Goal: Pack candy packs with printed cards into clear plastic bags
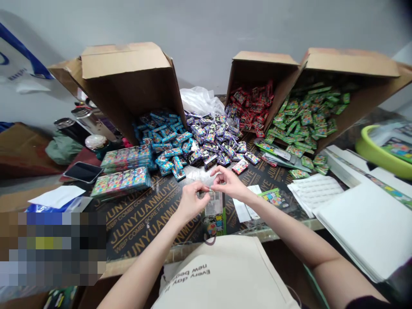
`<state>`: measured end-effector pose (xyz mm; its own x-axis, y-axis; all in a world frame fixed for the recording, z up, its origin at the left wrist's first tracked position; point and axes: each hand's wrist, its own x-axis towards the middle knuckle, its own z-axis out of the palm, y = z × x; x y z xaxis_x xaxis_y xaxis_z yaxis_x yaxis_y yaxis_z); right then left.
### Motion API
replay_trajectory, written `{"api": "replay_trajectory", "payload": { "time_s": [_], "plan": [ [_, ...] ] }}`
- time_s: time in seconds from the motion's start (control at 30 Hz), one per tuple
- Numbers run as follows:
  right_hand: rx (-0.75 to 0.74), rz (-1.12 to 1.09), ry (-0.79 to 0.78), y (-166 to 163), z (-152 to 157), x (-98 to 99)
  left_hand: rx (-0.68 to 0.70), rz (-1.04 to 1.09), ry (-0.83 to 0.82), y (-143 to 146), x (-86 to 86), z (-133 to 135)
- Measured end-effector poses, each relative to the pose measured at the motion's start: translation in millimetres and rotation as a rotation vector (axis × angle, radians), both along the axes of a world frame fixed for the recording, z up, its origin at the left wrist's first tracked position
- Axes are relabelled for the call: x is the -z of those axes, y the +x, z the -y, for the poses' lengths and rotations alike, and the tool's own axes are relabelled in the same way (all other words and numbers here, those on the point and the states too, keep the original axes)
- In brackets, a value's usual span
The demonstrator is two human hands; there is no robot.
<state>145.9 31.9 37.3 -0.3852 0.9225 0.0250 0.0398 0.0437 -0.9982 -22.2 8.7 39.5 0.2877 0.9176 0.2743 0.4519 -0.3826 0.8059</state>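
Both my hands meet over the middle of the table, at the upper edge of a clear plastic bag (213, 210) printed in green and black toward its bottom. My left hand (193, 199) pinches that edge between thumb and fingers. From the other side my right hand (229, 182) pinches at the same edge, its other fingers curled above. Just beyond lie small purple packs (212, 135) in a loose heap, with small blue packs (172, 146) to their left. One red pack (240, 166) lies near my right hand.
Tipped cardboard boxes hold blue packs (157, 122), red packs (252, 105) and green packs (309, 118). Bundled packs (120, 180) are stacked at left beside a phone (83, 171). White sheets (317, 193), a white stack (370, 227) and a yellow-green basket (370, 150) stand right.
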Motion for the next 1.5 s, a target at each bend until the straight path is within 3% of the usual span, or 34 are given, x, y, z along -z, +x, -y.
{"api": "replay_trajectory", "payload": {
  "time_s": [0.2,0.37,0.47,0.57,0.67,0.73,0.8,0.9,1.0,1.1,1.23,1.37,1.5],
  "plan": [
    [0.081,0.095,0.061,-6,0,10.6,-0.075,-0.025,0.069,8,12.0,1],
    [0.274,0.074,-0.182,17,-13,31.4,-0.001,-0.208,0.132,-2,11.4,5],
    [0.452,0.427,0.035,58,-20,52.1,-0.069,-0.369,0.131,-29,9.0,2],
    [0.404,0.905,0.202,93,-16,76.3,-0.154,-0.663,0.196,-51,13.2,0],
    [0.306,1.020,0.199,104,-6,96.7,0.103,-0.867,0.244,-49,27.0,3],
    [0.291,1.011,0.209,102,-2,104.4,0.341,-0.912,0.170,-38,39.6,6],
    [0.280,0.999,0.232,97,1,107.3,0.495,-0.918,0.054,-26,51.1,7],
    [0.247,0.955,0.276,93,3,106.6,0.588,-0.878,-0.056,-13,58.4,5],
    [0.230,0.899,0.294,93,7,105.5,0.582,-0.787,-0.185,-10,48.4,2],
    [0.260,0.845,0.272,95,11,105.6,0.461,-0.526,-0.238,-14,24.8,-3],
    [0.317,0.758,0.212,100,12,103.1,0.227,-0.114,-0.087,-23,1.4,-10],
    [0.371,0.634,0.209,94,12,87.3,0.076,0.077,-0.100,-27,11.3,-7],
    [0.502,0.320,0.240,68,10,46.2,0.046,0.099,-0.095,-28,23.8,-3]
  ]
}}
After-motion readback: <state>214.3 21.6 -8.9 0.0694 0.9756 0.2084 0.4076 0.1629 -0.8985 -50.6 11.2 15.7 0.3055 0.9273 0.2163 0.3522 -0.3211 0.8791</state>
